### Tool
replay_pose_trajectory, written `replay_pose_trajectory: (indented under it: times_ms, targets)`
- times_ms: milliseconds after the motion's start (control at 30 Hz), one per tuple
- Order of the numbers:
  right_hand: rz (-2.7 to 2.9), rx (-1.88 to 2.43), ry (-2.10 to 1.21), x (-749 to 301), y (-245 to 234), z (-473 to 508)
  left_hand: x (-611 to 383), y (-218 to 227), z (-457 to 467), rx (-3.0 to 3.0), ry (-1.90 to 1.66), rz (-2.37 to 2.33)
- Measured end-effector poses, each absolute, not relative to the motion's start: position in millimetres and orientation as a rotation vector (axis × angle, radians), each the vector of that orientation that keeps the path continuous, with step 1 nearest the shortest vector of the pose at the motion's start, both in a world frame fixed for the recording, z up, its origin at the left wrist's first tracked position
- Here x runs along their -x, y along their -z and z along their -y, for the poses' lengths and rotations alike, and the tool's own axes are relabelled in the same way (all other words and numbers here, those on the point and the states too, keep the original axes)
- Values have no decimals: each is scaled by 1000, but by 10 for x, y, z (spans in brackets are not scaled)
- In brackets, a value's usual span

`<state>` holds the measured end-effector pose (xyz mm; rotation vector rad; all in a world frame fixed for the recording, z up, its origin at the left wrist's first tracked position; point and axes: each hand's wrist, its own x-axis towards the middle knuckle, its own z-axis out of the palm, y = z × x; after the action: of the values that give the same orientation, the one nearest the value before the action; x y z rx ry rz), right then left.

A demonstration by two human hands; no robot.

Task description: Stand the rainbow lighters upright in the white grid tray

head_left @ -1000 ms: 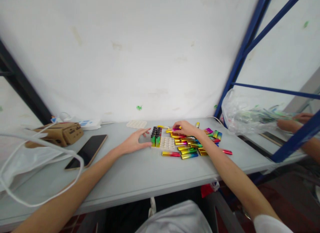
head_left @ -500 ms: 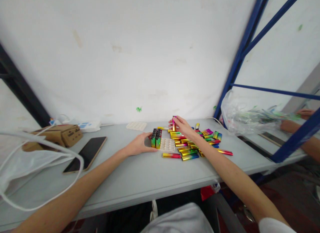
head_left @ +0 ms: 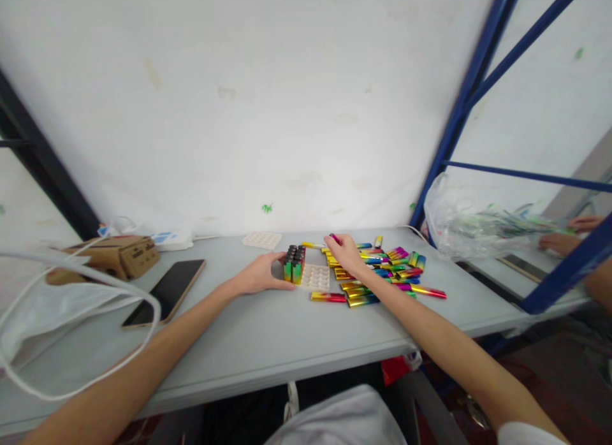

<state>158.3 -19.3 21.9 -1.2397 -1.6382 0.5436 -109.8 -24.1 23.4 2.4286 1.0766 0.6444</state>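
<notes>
A white tray with round sockets [head_left: 318,278] lies mid-table, its left rows filled with upright rainbow-coloured lighters [head_left: 293,264]. My left hand [head_left: 261,273] rests against the left side of that block, fingers curled around it. My right hand [head_left: 345,254] is closed on one rainbow lighter just right of the tray, above a loose pile of rainbow lighters [head_left: 377,273] lying flat on the grey table [head_left: 268,330].
A second white tray [head_left: 261,240] lies near the wall. A phone [head_left: 166,292], a cardboard box [head_left: 117,254] and a white bag [head_left: 43,311] are on the left. A clear plastic bag [head_left: 459,225] and another person's hands [head_left: 568,234] are beyond the blue frame [head_left: 459,107] at right.
My right hand lifted a lighter upright from the pile, then came down beside the tray. My left hand closed in against the block of standing lighters.
</notes>
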Motion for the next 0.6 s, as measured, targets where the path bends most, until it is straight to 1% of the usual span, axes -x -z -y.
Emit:
replay_pose_trajectory:
  times_ms: [100, 200, 400, 500, 600]
  targets:
    - [1662, 1329, -434, -1565, -200, 192, 1091, -257, 263, -2437, -642, -1067]
    - [1698, 1287, -406, -1560, -199, 208, 1085, -264, 279, -2435, -641, -1069]
    - [1877, 1055, -568, -1578, -217, 233, 1097, -239, 274, -2431, -638, -1100]
    - [2036, 1000, -394, -1568, -216, 236, 1102, -229, 265, -2432, -635, -1107]
    - [2129, 1047, -260, -1549, -209, 237, 1099, -227, 263, -2445, -627, -1112]
